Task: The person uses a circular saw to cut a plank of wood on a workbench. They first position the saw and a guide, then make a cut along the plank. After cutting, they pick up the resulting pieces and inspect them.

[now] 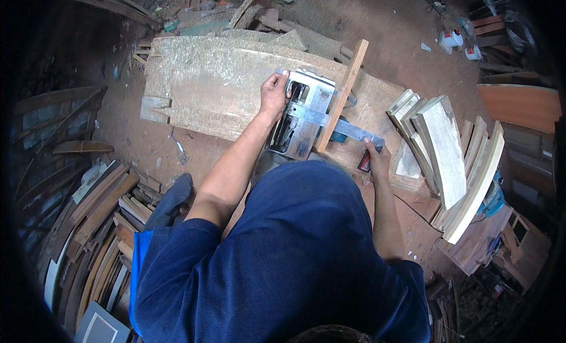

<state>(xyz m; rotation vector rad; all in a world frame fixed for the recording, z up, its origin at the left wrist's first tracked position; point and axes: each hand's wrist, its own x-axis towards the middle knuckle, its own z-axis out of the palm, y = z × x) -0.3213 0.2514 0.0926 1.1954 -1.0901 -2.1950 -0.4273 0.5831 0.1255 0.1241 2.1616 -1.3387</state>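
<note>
My left hand (275,92) grips the near-left edge of a power tool's silver base plate (313,92), turned face up with its slot showing; a teal body (339,136) shows under it. A flat metal strip (345,128) lies across the plate, and my right hand (378,159) holds its right end. An upright-angled wooden batten (350,78) runs beside the plate. A small red-and-black object (364,162) sits just below my right fingers, partly hidden. All this is over a large worn wooden board (200,78).
Curved pale wood pieces (440,148) lie stacked at right, beside another teal tool (490,198) and a cable (410,207). Stacked offcuts (103,225) fill the lower left. Scrap wood (247,19) lies beyond the board, white containers (450,39) stand upper right on the dirt floor (383,19).
</note>
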